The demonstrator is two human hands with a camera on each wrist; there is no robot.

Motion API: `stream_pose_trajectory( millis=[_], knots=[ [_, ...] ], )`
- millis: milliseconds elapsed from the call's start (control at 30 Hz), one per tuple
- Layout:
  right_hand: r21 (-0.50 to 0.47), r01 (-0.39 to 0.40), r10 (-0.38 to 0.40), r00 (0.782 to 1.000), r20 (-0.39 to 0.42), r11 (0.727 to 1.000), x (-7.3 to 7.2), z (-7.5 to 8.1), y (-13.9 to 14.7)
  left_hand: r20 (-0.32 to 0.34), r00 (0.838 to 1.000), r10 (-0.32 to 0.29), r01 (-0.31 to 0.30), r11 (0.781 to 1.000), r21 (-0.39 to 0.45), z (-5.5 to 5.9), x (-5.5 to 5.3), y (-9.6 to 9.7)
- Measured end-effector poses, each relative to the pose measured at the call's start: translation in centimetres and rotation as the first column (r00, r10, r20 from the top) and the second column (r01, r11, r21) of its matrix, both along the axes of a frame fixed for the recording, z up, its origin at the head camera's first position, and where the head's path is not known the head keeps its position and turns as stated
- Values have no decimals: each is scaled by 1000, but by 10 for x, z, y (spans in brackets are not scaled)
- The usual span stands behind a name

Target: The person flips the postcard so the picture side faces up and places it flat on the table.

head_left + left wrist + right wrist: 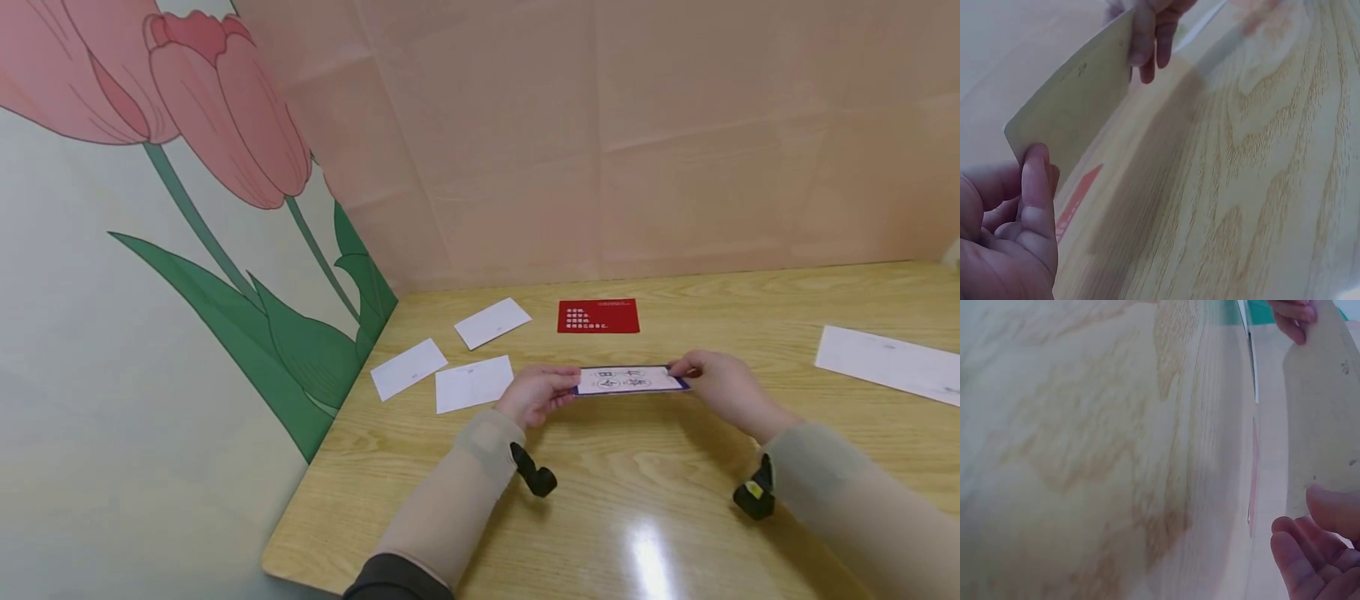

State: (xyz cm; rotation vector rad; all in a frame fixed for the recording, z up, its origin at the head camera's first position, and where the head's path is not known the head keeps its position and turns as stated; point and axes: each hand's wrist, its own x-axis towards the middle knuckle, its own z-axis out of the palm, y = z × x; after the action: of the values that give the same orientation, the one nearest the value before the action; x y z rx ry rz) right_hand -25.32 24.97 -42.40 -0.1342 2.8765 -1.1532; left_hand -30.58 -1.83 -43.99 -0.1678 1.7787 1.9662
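Observation:
A rectangular card [626, 380] with a blue border and black characters on white is held up over the wooden table between both hands. My left hand [538, 395] pinches its left end between thumb and fingers. At the opposite end, my right hand [722, 390] grips the edge with the thumb on top. The card's plain back [1079, 100] faces the left wrist camera, showing a few small dark marks. Just behind the held card, a red card [598, 317] with white lettering lies flat on the table.
Left of the hands lie three white cards, one at the far left [408, 368], one at the back [492, 323], one nearest the left hand [474, 385]. A long white paper strip [885, 362] rests on the right. A pink cloth backdrop [600, 150] rises behind the table.

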Motion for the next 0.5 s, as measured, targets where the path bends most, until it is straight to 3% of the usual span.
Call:
stream_pose_trajectory(
  millis=[233, 500],
  knots=[
    [-40, 14, -12, 998, 58, 999, -2, -1, 0, -49, 999, 23, -25, 999, -44, -3, 1, 4],
    [-229, 43, 4, 979, 202, 972, -4, -2, 1, -126, 991, 35, -58, 982, -182, -4, 3, 8]
  ],
)
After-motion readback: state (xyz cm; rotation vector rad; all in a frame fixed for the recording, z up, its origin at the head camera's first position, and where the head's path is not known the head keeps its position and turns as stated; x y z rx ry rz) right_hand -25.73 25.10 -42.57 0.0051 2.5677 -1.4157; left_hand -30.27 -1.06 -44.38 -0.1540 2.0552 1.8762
